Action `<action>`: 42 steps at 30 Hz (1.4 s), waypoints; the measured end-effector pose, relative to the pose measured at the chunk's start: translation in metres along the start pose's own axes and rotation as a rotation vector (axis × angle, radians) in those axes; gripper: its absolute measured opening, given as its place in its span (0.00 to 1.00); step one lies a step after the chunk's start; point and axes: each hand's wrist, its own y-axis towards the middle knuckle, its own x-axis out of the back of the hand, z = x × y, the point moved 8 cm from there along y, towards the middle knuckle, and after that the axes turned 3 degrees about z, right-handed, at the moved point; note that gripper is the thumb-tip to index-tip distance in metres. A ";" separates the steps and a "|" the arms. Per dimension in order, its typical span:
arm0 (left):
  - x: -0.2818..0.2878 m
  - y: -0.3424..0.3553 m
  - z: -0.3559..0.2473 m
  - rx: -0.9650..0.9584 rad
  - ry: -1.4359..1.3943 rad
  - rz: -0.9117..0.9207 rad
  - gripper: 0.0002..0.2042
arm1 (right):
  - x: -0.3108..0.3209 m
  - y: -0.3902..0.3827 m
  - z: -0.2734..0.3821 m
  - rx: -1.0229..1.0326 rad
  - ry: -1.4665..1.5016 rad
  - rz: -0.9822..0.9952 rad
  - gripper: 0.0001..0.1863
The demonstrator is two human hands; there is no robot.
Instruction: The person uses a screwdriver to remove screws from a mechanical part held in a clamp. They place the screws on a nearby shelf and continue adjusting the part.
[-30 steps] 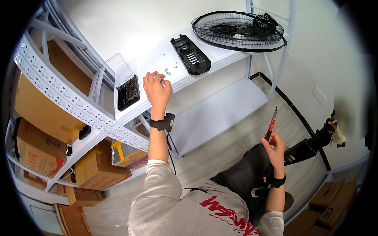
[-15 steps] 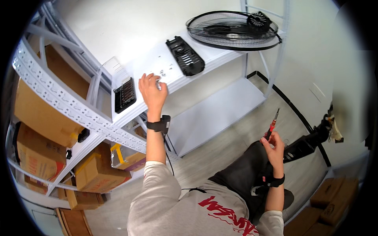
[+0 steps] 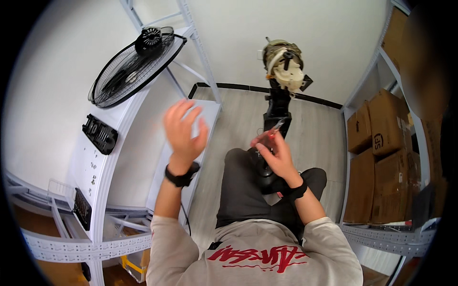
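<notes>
My right hand (image 3: 279,155) is closed around a red-handled screwdriver (image 3: 275,131), slightly blurred, its tip pointing up and away. Just beyond it stands the black fan stand (image 3: 277,102), topped by an exposed fan motor and pale housing (image 3: 287,71). My left hand (image 3: 185,136) hangs in the air beside the shelf, blurred, its fingers apart and nothing visible in them. On the white shelf at left lie a black plastic cover (image 3: 100,134), loose screws (image 3: 92,167) and a black case of screwdriver bits (image 3: 82,209).
A fan grille (image 3: 119,78) with black parts on it lies at the shelf's far end. Cardboard boxes (image 3: 374,183) fill the rack on the right. A lower white shelf (image 3: 202,117) runs below my left hand, and the stand's base sits between my legs.
The view has turned right, bringing the fan stand to the middle. My left hand has left the screws on the shelf and moved right. The right hand still holds the screwdriver, now near the stand.
</notes>
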 end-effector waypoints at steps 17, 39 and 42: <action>-0.118 0.085 -0.097 -0.198 -0.207 0.048 0.24 | 0.127 -0.067 0.009 -0.016 0.031 -0.406 0.09; -0.052 0.039 -0.055 -0.100 -0.274 -0.051 0.26 | 0.100 -0.062 -0.015 -0.054 0.115 -0.393 0.10; -0.036 0.026 -0.020 -0.050 -0.166 -0.075 0.24 | 0.090 -0.052 -0.014 -0.037 0.045 -0.327 0.09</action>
